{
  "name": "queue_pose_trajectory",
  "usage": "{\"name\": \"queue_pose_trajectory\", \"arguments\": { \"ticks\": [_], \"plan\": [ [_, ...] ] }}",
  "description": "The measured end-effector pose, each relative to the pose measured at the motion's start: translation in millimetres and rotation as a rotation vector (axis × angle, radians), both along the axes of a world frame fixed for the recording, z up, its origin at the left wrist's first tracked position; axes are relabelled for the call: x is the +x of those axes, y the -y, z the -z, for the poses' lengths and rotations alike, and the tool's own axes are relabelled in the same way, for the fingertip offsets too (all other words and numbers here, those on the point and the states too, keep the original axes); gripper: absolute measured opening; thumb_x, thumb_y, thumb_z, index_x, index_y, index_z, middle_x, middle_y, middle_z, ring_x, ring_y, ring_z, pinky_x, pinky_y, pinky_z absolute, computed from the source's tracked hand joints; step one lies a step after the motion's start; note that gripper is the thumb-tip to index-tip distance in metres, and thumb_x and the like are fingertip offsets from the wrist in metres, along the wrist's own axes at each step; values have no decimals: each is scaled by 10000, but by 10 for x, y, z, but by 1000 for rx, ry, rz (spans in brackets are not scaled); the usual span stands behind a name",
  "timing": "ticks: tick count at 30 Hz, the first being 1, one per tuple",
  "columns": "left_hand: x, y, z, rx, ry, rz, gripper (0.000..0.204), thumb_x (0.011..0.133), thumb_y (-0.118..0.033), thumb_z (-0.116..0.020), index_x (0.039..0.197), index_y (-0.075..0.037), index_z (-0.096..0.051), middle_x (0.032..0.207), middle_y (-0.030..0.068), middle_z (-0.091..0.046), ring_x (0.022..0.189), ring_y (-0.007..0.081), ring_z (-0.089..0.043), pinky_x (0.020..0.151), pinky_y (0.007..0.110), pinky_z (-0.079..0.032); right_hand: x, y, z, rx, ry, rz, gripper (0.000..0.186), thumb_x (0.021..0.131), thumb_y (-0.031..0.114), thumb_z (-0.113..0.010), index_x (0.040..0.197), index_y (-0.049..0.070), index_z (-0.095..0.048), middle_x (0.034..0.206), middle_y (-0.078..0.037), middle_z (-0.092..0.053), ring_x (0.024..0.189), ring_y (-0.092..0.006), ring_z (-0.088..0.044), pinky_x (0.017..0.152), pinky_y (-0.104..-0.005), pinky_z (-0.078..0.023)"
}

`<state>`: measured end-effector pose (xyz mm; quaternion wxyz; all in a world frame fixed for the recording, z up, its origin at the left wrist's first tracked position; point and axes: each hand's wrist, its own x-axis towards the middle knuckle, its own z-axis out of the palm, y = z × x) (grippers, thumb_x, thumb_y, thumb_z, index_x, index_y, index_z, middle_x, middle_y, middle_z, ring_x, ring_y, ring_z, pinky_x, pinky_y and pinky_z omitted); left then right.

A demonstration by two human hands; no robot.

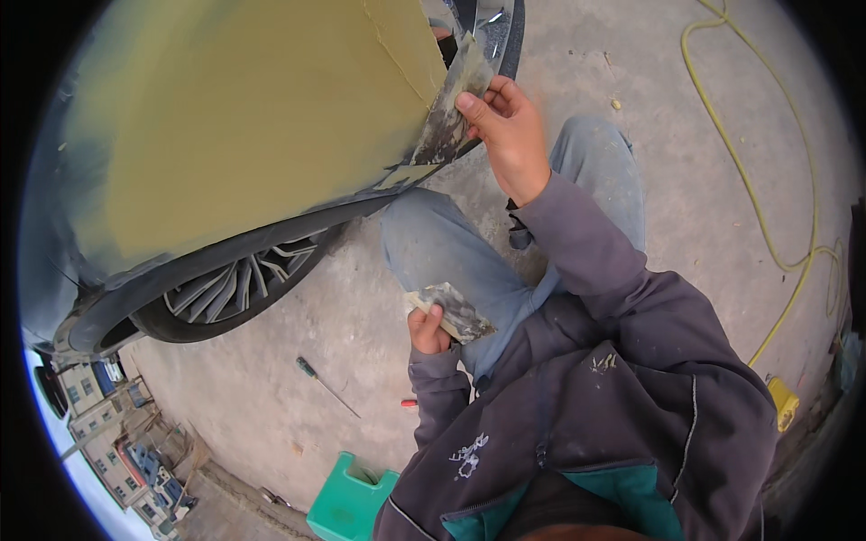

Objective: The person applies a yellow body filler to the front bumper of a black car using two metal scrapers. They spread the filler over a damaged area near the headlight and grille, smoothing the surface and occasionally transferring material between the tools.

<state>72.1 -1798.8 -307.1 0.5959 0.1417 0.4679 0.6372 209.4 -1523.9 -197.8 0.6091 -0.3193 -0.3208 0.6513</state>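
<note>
My right hand [514, 140] is raised to the edge of a car's body panel [244, 135], which is coated with yellowish filler. Thumb and fingers pinch a thin, translucent, smeared strip [469, 68] lying along that edge; whether it is tape, film or a flexible blade I cannot tell. Close by is the dark trim [510, 45] at the car's corner. Lower down, near my thigh, my left hand [428, 334] grips a flat putty spreader [458, 311] stained dark and cream. The spreader is apart from the panel.
The car's wheel [244, 288] is under the panel, left of my knees. A screwdriver [325, 383] and a red-handled item [409, 403] lie on the concrete floor. A green plastic stool [347, 505] stands lower left. A yellow hose [740, 171] winds along the right side.
</note>
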Motion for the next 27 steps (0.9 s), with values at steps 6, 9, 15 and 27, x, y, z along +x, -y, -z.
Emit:
{"name": "queue_pose_trajectory", "arguments": {
  "ticks": [6,9,15,27],
  "plan": [
    [6,4,8,24,7,0,356,851,-187,-599,1081,80,-553,1059,165,-614,953,263,-602,863,378,-459,-26,56,468,-77,-86,-94,317,793,173,-710,1011,22,-536,866,-15,-596,736,-67,-520,635,-216,-412],
    [-11,40,48,28,-4,-13,353,851,-185,-599,1079,80,-555,1058,166,-615,952,267,-602,864,380,-458,-54,23,381,-46,-117,-85,307,794,169,-707,1009,27,-540,876,-9,-600,742,-67,-521,637,-218,-407],
    [5,7,0,42,26,-32,319,844,-147,-611,1046,98,-585,1028,154,-629,941,243,-604,864,356,-448,-52,-12,318,-16,-110,-62,301,790,167,-710,1003,34,-545,876,0,-600,742,-58,-520,622,-210,-397],
    [6,10,-18,14,10,-31,350,853,-161,-596,1075,107,-565,1064,161,-612,983,252,-586,885,356,-429,-22,-15,-39,-9,-71,-58,271,821,187,-679,1006,27,-563,857,1,-603,732,-59,-519,624,-212,-392]
  ]
}}
